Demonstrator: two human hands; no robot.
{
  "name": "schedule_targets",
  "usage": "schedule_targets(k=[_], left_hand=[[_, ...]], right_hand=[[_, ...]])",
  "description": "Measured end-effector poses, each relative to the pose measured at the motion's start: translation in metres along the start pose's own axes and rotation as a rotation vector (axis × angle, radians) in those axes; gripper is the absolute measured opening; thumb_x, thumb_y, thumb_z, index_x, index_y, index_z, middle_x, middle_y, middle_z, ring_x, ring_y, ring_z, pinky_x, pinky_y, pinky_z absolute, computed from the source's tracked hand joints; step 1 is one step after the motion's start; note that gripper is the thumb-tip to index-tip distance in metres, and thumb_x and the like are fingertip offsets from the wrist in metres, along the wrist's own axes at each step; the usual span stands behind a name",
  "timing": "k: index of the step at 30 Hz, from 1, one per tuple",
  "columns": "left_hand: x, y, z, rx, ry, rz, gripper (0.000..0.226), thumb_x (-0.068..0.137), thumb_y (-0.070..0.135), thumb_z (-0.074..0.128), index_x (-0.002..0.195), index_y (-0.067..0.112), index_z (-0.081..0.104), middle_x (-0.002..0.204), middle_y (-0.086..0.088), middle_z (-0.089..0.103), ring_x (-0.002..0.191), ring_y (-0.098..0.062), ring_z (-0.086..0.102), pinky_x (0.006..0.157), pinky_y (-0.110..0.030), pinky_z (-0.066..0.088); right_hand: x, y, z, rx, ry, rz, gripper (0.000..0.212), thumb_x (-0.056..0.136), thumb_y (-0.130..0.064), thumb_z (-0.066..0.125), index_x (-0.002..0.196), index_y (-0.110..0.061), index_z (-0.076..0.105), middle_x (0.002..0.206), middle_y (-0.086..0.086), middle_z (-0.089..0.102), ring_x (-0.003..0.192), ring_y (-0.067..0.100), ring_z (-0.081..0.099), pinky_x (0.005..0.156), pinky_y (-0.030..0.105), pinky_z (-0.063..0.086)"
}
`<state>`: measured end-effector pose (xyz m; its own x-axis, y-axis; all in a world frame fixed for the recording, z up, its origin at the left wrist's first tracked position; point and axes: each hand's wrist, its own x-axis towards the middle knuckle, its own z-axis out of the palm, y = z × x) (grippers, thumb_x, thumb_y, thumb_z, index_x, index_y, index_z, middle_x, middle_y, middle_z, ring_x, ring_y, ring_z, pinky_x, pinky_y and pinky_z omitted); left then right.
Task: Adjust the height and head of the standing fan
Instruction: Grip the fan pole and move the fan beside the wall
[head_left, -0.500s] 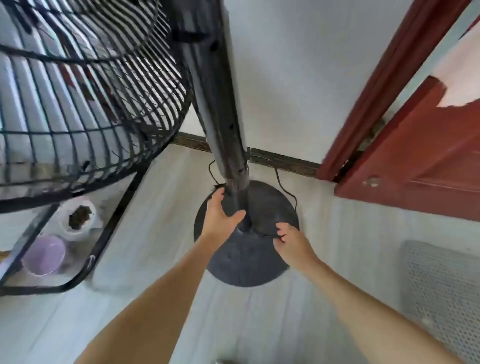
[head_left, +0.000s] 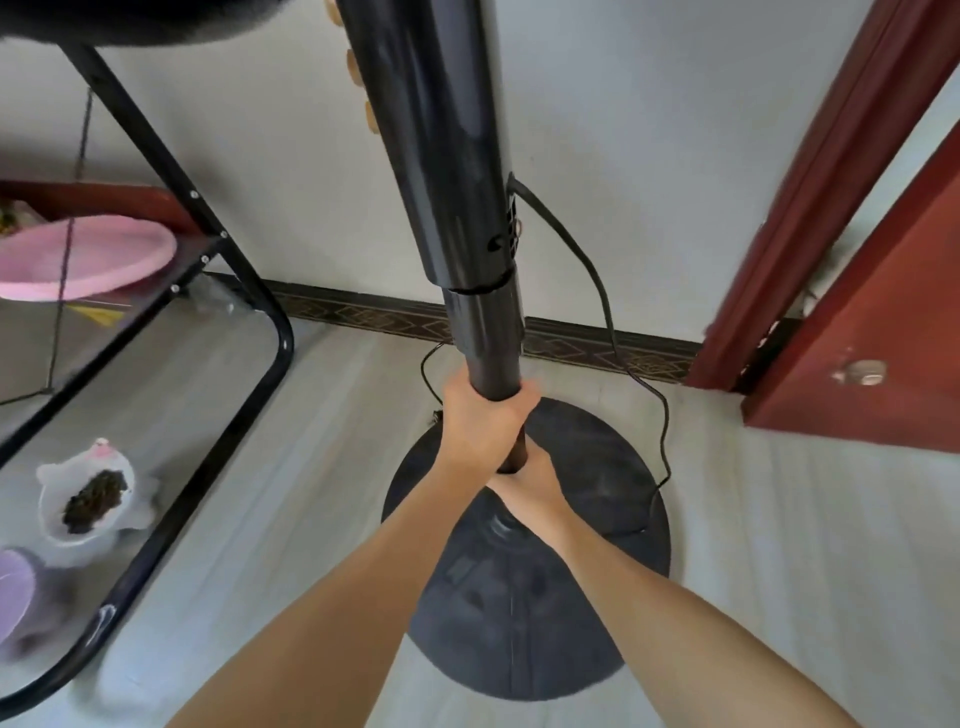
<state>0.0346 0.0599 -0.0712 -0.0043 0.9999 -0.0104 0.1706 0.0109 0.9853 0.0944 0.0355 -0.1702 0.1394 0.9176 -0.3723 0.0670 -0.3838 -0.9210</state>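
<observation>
- Head camera looks steeply down the standing fan's pole (head_left: 457, 156), a glossy black column that rises from between the person's hands towards the top of the view.
- Left hand (head_left: 480, 421) wraps its fingers round the lower end of the thick pole sleeve, thumb side nearest the wall, gripping it firmly.
- Right hand (head_left: 535, 480) sits just below and partly behind the left one, curled round the thinner inner tube (head_left: 518, 454) where it emerges from the sleeve; its fingers are mostly hidden by the left wrist.
- Both forearms reach up from the bottom edge and nearly cross at the wrists.
- Beneath the hands lies the fan's round black base (head_left: 545, 597), flat on the pale floor (head_left: 779, 545).
- A black power cord (head_left: 608, 312) leaves the back of the pole above the hands, loops down to the right of them and meets the base edge.
- Beyond the hands, a dark patterned skirting board (head_left: 363, 314) runs along the foot of a white wall (head_left: 649, 130).
- Right of the hands stands a dark red door (head_left: 883, 322) with its frame (head_left: 810, 182).
- Left of the hands is a black tubular metal stand (head_left: 244, 291); a pink cushion (head_left: 88, 260) rests on its shelf.
- Lower left, on the floor inside the stand's foot, sits a white cat-shaped bowl (head_left: 88, 499) holding dark pellets, with a purple dish (head_left: 15, 587) nearer the edge, blurred.
</observation>
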Motion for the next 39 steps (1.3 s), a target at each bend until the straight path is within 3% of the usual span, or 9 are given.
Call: schedule_targets(k=[4, 8, 12, 14, 19, 26, 31, 34, 39], left_hand=[[-0.004, 0.012, -0.011, -0.014, -0.015, -0.004, 0.019, 0.07, 0.0, 0.07, 0.063, 0.012, 0.057, 0.057, 0.007, 0.058, 0.05, 0.001, 0.056, 0.048, -0.009, 0.046], [-0.014, 0.042, -0.02, -0.04, -0.025, -0.046, 0.027, 0.066, -0.005, 0.069, 0.056, 0.017, 0.057, 0.049, 0.012, 0.058, 0.049, 0.0, 0.057, 0.048, -0.013, 0.047], [-0.028, 0.1, -0.029, -0.089, -0.009, -0.112, 0.039, 0.065, -0.007, 0.069, 0.046, 0.025, 0.059, 0.056, 0.004, 0.06, 0.06, -0.012, 0.059, 0.059, -0.027, 0.053], [-0.038, 0.138, -0.036, -0.102, 0.0, -0.137, 0.036, 0.066, -0.006, 0.069, 0.048, 0.024, 0.058, 0.06, 0.0, 0.06, 0.063, -0.015, 0.058, 0.057, -0.024, 0.051], [-0.068, 0.25, -0.053, -0.099, -0.023, -0.189, 0.029, 0.067, -0.006, 0.067, 0.058, 0.018, 0.055, 0.07, -0.012, 0.059, 0.067, -0.021, 0.057, 0.061, -0.029, 0.05], [-0.11, 0.418, -0.069, -0.105, -0.066, -0.194, 0.026, 0.067, -0.007, 0.067, 0.057, 0.014, 0.055, 0.065, -0.008, 0.06, 0.064, -0.021, 0.057, 0.061, -0.03, 0.049], [-0.136, 0.545, -0.08, -0.089, -0.106, -0.161, 0.032, 0.066, -0.007, 0.067, 0.05, 0.018, 0.055, 0.048, 0.006, 0.06, 0.049, -0.009, 0.058, 0.052, -0.025, 0.049], [-0.152, 0.609, -0.085, -0.082, -0.137, -0.147, 0.035, 0.064, -0.006, 0.068, 0.046, 0.021, 0.055, 0.049, 0.003, 0.06, 0.052, -0.015, 0.059, 0.052, -0.028, 0.05], [-0.192, 0.703, -0.104, -0.055, -0.269, -0.045, 0.019, 0.063, -0.004, 0.065, 0.057, 0.01, 0.054, 0.052, -0.001, 0.06, 0.052, -0.015, 0.056, 0.046, -0.019, 0.048]], right_hand=[[-0.011, -0.006, 0.007, 0.047, 0.032, -0.007, 0.028, 0.074, -0.005, 0.067, 0.1, -0.008, 0.058, 0.096, 0.023, 0.066, 0.087, 0.038, 0.062, 0.067, 0.032, 0.051], [-0.033, -0.021, 0.003, 0.044, 0.075, -0.027, 0.024, 0.071, 0.0, 0.064, 0.084, -0.02, 0.057, 0.075, 0.004, 0.06, 0.064, 0.015, 0.055, 0.05, 0.01, 0.043], [-0.071, -0.063, -0.012, -0.035, 0.115, -0.018, 0.028, 0.07, -0.004, 0.065, 0.081, -0.027, 0.052, 0.071, -0.003, 0.058, 0.064, 0.014, 0.054, 0.06, 0.024, 0.049], [-0.095, -0.093, -0.021, -0.068, 0.117, -0.015, 0.03, 0.07, -0.005, 0.066, 0.081, -0.029, 0.051, 0.073, -0.004, 0.059, 0.068, 0.016, 0.057, 0.068, 0.033, 0.052], [-0.167, -0.185, -0.045, -0.091, 0.117, 0.002, 0.027, 0.072, -0.006, 0.066, 0.089, -0.023, 0.053, 0.081, -0.003, 0.061, 0.079, 0.02, 0.06, 0.074, 0.035, 0.054], [-0.274, -0.327, -0.079, -0.044, 0.13, 0.023, 0.029, 0.071, -0.003, 0.063, 0.075, -0.028, 0.048, 0.064, -0.006, 0.052, 0.058, 0.012, 0.048, 0.055, 0.022, 0.041], [-0.345, -0.432, -0.106, 0.018, 0.16, -0.001, 0.018, 0.071, 0.0, 0.06, 0.083, -0.012, 0.055, 0.058, -0.003, 0.046, 0.048, 0.01, 0.039, 0.042, 0.016, 0.033], [-0.381, -0.486, -0.117, 0.04, 0.19, -0.03, 0.019, 0.072, 0.003, 0.059, 0.077, -0.015, 0.052, 0.055, -0.004, 0.043, 0.042, 0.007, 0.037, 0.039, 0.013, 0.031], [-0.454, -0.558, -0.126, 0.053, 0.304, -0.081, 0.023, 0.073, 0.002, 0.059, 0.073, -0.019, 0.05, 0.055, -0.003, 0.043, 0.042, 0.008, 0.037, 0.036, 0.012, 0.03]])
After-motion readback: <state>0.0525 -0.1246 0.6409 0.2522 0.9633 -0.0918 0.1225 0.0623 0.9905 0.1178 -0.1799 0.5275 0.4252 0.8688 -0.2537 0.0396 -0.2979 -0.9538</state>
